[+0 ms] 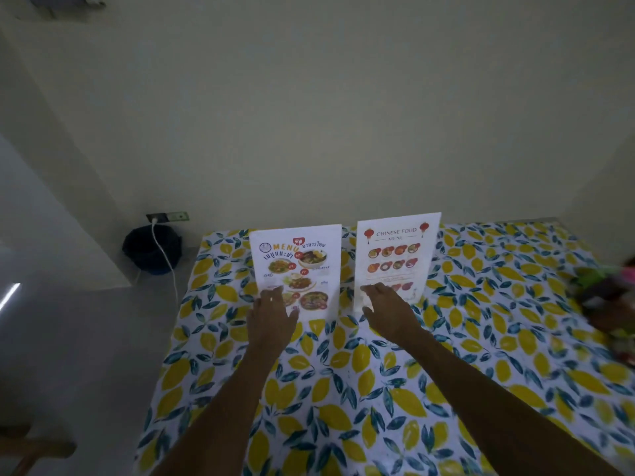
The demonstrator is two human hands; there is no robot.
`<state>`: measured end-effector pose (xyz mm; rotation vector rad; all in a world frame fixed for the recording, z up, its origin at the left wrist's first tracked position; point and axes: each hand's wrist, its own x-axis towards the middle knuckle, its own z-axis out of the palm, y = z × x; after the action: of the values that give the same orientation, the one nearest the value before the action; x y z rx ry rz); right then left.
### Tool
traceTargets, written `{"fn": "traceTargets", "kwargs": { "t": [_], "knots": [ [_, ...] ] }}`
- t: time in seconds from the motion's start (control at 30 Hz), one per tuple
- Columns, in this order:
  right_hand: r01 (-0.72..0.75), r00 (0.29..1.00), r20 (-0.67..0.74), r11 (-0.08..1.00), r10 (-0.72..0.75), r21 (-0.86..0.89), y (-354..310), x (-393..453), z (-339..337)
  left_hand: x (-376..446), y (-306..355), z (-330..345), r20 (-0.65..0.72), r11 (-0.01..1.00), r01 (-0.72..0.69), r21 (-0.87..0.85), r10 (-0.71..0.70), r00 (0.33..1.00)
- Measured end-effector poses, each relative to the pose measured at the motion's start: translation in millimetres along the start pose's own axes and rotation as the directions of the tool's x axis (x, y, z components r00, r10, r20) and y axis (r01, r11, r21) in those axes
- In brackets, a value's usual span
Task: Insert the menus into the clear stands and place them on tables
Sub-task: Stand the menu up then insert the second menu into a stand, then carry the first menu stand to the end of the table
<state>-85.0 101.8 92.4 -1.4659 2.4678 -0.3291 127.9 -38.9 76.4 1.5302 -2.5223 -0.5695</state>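
Spread fingers of left hand [271, 312] and right hand [386, 309] against two upright menus, blurred clutter [610, 304] far right

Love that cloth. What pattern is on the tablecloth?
Yellow lemons with dark teal leaves on white, tablecloth, head view.

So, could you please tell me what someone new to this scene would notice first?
Two menus stand upright side by side near the far edge of the table: a Thai food menu on the left and a Chinese food menu on the right. The left hand rests at the foot of the Thai one, the right hand at the foot of the Chinese one. Beneath them, the lemon-print tablecloth is loud and bright.
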Motion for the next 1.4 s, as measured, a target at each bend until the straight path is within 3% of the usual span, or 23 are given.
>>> {"fn": "traceTargets", "kwargs": {
  "t": [0.2,0.4,0.63,0.77,0.93,1.1,1.3,1.4],
  "knots": [
    [-0.034,0.999,0.004,0.992,0.035,-0.124,41,-34,-20,-16,55,14,0.053,0.992,-0.126,-0.022,0.127,0.991],
    [-0.143,0.990,-0.027,0.988,0.142,-0.060,94,-38,-34,-6,97,38,0.120,0.971,-0.201,-0.129,0.216,0.969],
    [-0.175,0.984,0.035,0.984,0.174,0.024,168,11,-31,29,155,72,0.205,0.932,-0.021,-0.361,0.101,0.973],
    [-0.213,0.976,0.059,0.969,0.207,0.125,205,43,-22,45,172,93,0.202,0.919,0.127,-0.373,-0.053,0.978],
    [-0.134,0.989,0.010,0.883,0.145,0.450,225,68,-8,57,179,112,0.154,0.908,0.205,-0.364,-0.158,0.975],
    [-0.138,0.982,-0.034,0.828,0.186,0.543,223,76,-1,63,188,107,0.161,0.884,0.309,-0.350,-0.269,0.950],
    [-0.059,0.986,-0.097,0.836,0.133,0.546,231,64,-8,47,194,96,0.141,0.873,0.284,-0.396,-0.248,0.958],
    [-0.055,0.982,-0.128,0.854,0.140,0.518,237,51,-17,35,199,89,0.059,0.930,0.120,-0.348,-0.106,0.993]
  ]
}}
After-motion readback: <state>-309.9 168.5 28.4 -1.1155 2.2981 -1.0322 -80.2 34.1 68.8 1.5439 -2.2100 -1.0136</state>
